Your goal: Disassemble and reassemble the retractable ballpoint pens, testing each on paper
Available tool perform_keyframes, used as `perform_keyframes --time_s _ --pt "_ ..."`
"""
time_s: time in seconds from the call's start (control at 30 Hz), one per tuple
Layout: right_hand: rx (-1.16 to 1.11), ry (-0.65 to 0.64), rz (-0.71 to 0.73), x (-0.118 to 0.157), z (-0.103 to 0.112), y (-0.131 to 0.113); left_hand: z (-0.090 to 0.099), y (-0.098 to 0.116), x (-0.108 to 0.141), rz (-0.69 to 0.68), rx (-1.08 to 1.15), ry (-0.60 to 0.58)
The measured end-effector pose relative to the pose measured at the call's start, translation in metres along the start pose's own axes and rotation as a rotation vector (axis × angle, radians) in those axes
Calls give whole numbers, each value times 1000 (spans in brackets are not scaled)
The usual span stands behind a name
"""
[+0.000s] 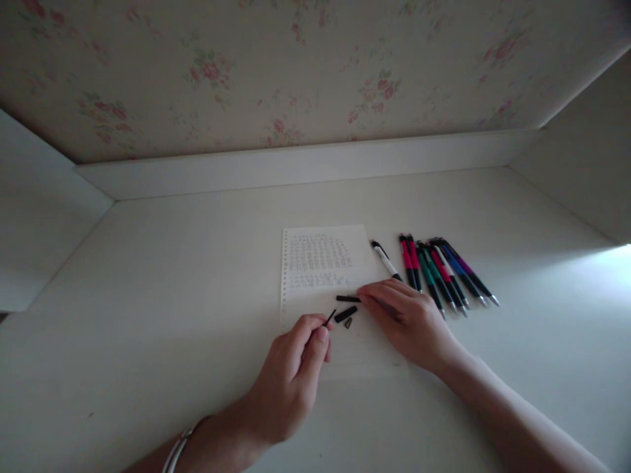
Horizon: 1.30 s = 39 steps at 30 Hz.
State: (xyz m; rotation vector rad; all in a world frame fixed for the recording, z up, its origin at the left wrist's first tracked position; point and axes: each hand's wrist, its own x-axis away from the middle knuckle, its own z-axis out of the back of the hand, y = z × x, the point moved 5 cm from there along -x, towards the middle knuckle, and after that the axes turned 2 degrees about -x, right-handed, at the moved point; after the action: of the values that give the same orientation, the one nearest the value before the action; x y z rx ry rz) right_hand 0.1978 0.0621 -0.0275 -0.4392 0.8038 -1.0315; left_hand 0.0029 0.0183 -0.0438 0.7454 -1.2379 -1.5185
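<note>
Between its thumb and forefinger, my left hand (pixel 293 374) pinches a thin dark rod (pixel 330 317), which looks like a pen refill. My right hand (pixel 411 320) has its fingertips closed on the end of a slim black pen part (pixel 347 299). A thicker black tube, like a pen grip (pixel 346 314), lies on the paper between the hands. Just below it is a small metallic cone, like a pen tip (pixel 348 323). All of this is over a handwritten sheet of paper (pixel 323 246) with punched holes along its left edge.
A white-and-black pen (pixel 386 259) lies beyond my right hand. Farther right is a row of several pens in pink, green, red, blue and purple, among them a pink pen (pixel 405 256). The white desk (pixel 197 276) ends at a low back ledge (pixel 305 168) under floral wallpaper.
</note>
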Motion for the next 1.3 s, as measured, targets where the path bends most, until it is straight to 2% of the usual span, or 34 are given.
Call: perform_keyframes --time_s 0.13,0.33,0.8,1.1,1.3 --pt "41 38 42 2 -1 5 -1 1 0 -17 -10 -2" --pt "79 -47 41 1 -5 9 1 0 0 0 -23 6" --pt "66 -83 71 1 -7 4 0 5 -2 -25 -47 1" --pt "38 -19 37 1 -6 3 2 7 -2 -34 -90 10" --pt "165 -33 -22 3 -12 6 1 6 -1 -45 -95 11"
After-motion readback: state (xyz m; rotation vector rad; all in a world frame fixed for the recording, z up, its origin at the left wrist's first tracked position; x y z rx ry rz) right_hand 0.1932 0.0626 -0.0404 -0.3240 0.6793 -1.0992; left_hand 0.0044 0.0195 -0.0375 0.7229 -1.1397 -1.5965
